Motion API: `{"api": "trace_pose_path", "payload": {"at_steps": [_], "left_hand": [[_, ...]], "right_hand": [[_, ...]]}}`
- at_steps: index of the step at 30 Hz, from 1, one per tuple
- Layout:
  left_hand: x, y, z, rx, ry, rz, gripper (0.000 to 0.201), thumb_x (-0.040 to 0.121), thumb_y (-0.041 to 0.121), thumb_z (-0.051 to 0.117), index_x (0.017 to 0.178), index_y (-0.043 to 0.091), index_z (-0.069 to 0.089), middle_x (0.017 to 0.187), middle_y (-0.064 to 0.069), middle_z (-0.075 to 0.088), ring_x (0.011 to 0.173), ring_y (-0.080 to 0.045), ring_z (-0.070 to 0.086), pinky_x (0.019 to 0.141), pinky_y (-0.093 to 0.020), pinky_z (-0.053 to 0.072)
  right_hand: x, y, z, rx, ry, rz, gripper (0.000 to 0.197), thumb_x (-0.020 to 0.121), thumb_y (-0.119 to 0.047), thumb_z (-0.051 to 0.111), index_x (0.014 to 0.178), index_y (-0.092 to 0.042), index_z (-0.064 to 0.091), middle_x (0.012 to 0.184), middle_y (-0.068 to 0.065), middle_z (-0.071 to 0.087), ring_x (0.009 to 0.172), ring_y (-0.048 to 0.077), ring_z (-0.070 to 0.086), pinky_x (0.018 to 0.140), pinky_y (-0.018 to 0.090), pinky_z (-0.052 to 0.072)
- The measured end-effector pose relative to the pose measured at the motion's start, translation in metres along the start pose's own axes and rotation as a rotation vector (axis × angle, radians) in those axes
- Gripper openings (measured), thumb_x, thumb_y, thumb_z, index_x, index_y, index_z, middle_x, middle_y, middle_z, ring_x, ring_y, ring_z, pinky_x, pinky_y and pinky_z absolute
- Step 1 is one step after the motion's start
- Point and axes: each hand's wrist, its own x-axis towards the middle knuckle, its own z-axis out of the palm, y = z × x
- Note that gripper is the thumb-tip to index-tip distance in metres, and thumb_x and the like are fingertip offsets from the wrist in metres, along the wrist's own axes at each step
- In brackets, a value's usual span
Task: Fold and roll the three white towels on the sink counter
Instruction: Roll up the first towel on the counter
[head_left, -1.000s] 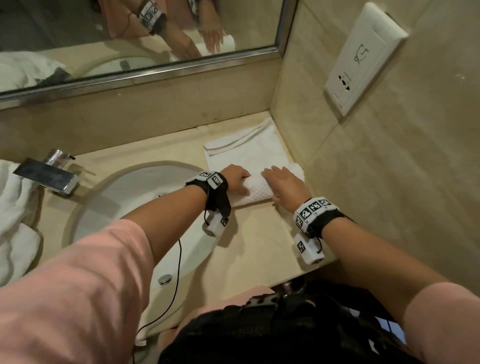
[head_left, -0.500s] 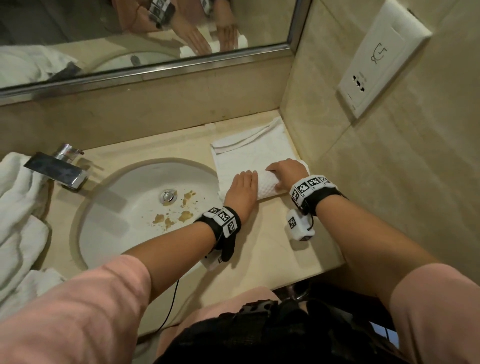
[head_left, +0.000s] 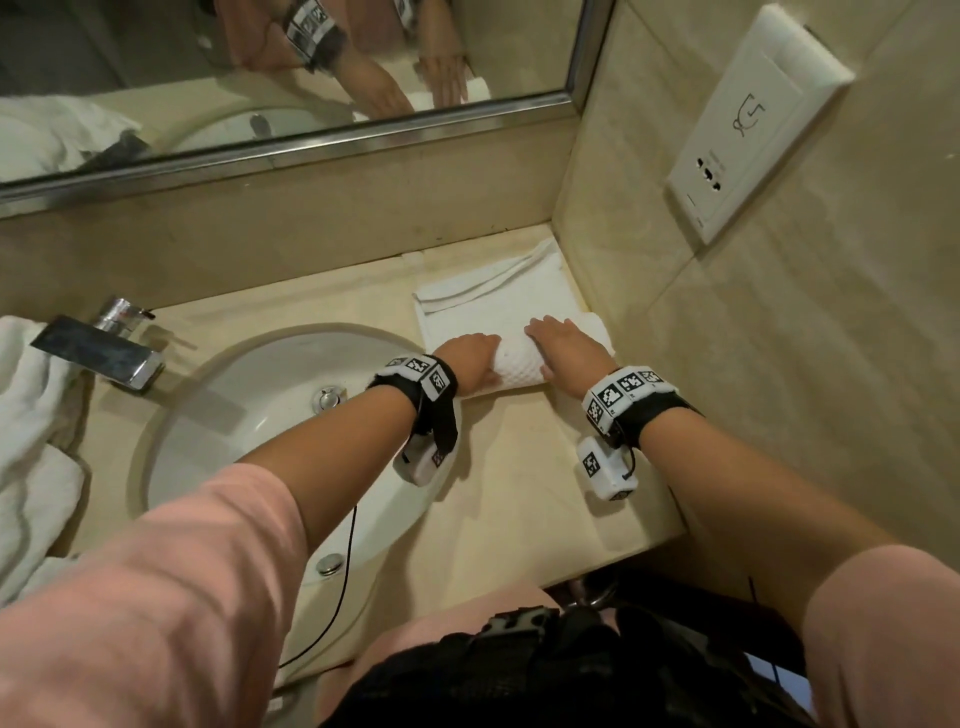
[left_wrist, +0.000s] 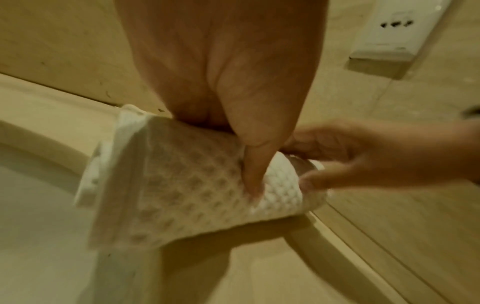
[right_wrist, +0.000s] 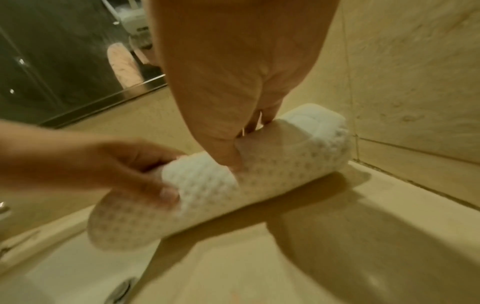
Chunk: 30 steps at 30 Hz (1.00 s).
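Note:
A white waffle-weave towel (head_left: 493, 301) lies in the counter's back right corner, its near part wound into a thick roll (head_left: 519, 364). My left hand (head_left: 467, 358) grips the roll's left end, thumb (left_wrist: 254, 174) pressed into the near side and fingers curled over the top. My right hand (head_left: 563, 348) holds the roll (right_wrist: 272, 181) toward its right end, thumb (right_wrist: 228, 152) dug into the cloth. The right wrist view shows my left hand (right_wrist: 116, 168) wrapped round the roll. More white towels (head_left: 31, 441) are heaped left of the basin.
The round sink basin (head_left: 249, 415) sits just left of the roll, with a chrome faucet (head_left: 98, 348) at its far left. The tiled side wall with a socket plate (head_left: 748, 119) stands against the towel's right edge. A mirror (head_left: 260, 78) runs along the back.
Half a second ago my left hand lay flat in front of the roll; it now grips the roll's left end. My right hand stays on the roll.

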Motion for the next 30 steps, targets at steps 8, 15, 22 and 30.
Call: {"api": "trace_pose_path", "payload": {"at_steps": [8,15,22,30], "left_hand": [[0.008,0.002,-0.011,0.030,-0.067,-0.028,0.041,0.090,0.030,0.059,0.124,0.008,0.049,0.121,-0.010,0.059,0.108,-0.027,0.056,0.086,-0.032,0.041],[-0.004,0.014,0.013,0.330,0.151,-0.067,0.045,0.068,0.018,0.075,0.107,0.004,0.058,0.095,-0.009,0.060,0.083,-0.025,0.058,0.077,-0.029,0.043],[0.017,0.004,-0.016,0.133,0.017,-0.032,0.044,0.082,0.018,0.065,0.118,0.005,0.045,0.115,-0.016,0.056,0.102,-0.032,0.056,0.079,-0.036,0.043],[0.035,-0.016,-0.044,-0.017,-0.189,-0.017,0.053,0.072,0.031,0.079,0.116,0.014,0.054,0.111,-0.005,0.060,0.102,-0.023,0.056,0.084,-0.032,0.046]], "right_hand": [[0.008,-0.006,0.010,-0.082,0.104,-0.023,0.052,0.076,-0.009,0.071,0.124,-0.010,0.051,0.120,0.010,0.058,0.113,0.029,0.053,0.104,0.033,0.029],[0.044,-0.015,-0.035,-0.190,-0.154,0.011,0.049,0.077,-0.023,0.074,0.123,-0.016,0.055,0.107,0.009,0.066,0.097,0.028,0.062,0.077,0.034,0.050],[0.056,-0.012,-0.050,-0.127,-0.261,0.019,0.051,0.069,-0.031,0.081,0.115,-0.021,0.062,0.108,0.001,0.067,0.097,0.022,0.062,0.083,0.034,0.052],[0.057,0.000,-0.055,0.039,-0.348,0.043,0.049,0.080,-0.031,0.072,0.125,-0.019,0.057,0.122,0.001,0.061,0.106,0.022,0.058,0.089,0.033,0.047]]}}
